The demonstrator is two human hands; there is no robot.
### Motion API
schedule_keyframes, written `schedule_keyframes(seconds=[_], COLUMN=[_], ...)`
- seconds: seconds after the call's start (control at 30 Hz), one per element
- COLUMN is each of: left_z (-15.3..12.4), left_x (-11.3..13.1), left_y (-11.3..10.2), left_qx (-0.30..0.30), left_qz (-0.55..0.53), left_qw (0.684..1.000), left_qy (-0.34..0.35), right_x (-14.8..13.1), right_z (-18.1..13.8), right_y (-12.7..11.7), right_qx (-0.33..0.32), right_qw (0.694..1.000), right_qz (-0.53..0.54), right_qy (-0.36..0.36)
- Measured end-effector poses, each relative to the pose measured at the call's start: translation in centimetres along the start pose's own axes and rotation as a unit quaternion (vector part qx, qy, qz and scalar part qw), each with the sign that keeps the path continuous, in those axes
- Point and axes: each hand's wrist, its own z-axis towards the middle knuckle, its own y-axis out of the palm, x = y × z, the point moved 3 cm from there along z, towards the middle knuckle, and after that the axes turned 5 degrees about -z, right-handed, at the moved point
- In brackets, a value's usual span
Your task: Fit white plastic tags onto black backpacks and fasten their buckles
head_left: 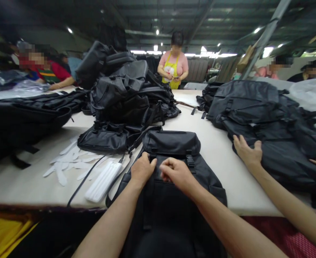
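Note:
A black backpack [174,142] lies in front of me, its rolled top towards the far side and its lower end over the table's near edge. My left hand [143,169] is closed at the left buckle strap, just below the top flap, and covers most of it. Above the front panel, my right hand [177,174] has its fingers curled in; whatever they pinch, if anything, is hidden. To the right of that hand, a black plastic buckle [190,161] hangs from the flap on its strap.
White strips [62,166] and a white power strip [104,181] with a cable lie left of the backpack. Behind rises a heap of black bags [120,93]. At right, a co-worker's hands [248,152] rest on other black backpacks [270,139]. A person in a yellow apron [171,70] stands across the table.

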Motion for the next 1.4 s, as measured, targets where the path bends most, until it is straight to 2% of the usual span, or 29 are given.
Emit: schedule_keyframes(seconds=[0.1, 0.3, 0.4, 0.53, 0.73, 0.93, 1.03, 1.17, 1.4], left_z=[0.6, 1.8, 3.0, 4.4, 3.6, 2.1, 2.0, 2.0, 1.9], left_x=[-0.8, -1.8, -1.7, -1.7, -1.8, -1.9, -2.3, -2.9, -3.6], left_y=[0.1, 0.1, 0.2, 0.7, 0.5, -0.2, 0.0, 0.6, 1.4], left_qx=[0.012, 0.006, -0.003, -0.029, -0.111, -0.168, -0.181, -0.217, -0.19], left_qz=[-0.058, -0.164, -0.18, -0.19, -0.253, -0.323, -0.348, -0.404, -0.465], left_qw=[0.998, 0.986, 0.984, 0.981, 0.96, 0.931, 0.919, 0.888, 0.862], left_qy=[0.007, 0.006, -0.013, -0.033, -0.049, -0.036, -0.034, -0.037, -0.074], right_x=[0.0, 0.2, 0.3, 0.1, -0.4, 0.5, 0.7, 0.4, 0.0], right_z=[1.8, 5.3, 5.2, 4.3, 4.1, 4.8, 4.9, 4.8, 4.5], right_y=[0.3, 2.0, 2.2, 2.0, 2.1, 3.0, 3.1, 3.0, 2.6], right_qx=[0.024, -0.027, -0.029, 0.0, 0.046, 0.023, 0.01, -0.007, 0.001], right_qw=[0.998, 0.997, 0.997, 0.997, 0.994, 0.998, 1.0, 1.0, 0.998], right_qz=[-0.041, -0.054, -0.058, -0.077, -0.094, -0.031, -0.006, 0.006, -0.033], right_qy=[0.029, 0.037, 0.035, 0.027, 0.043, 0.04, 0.021, -0.009, -0.05])
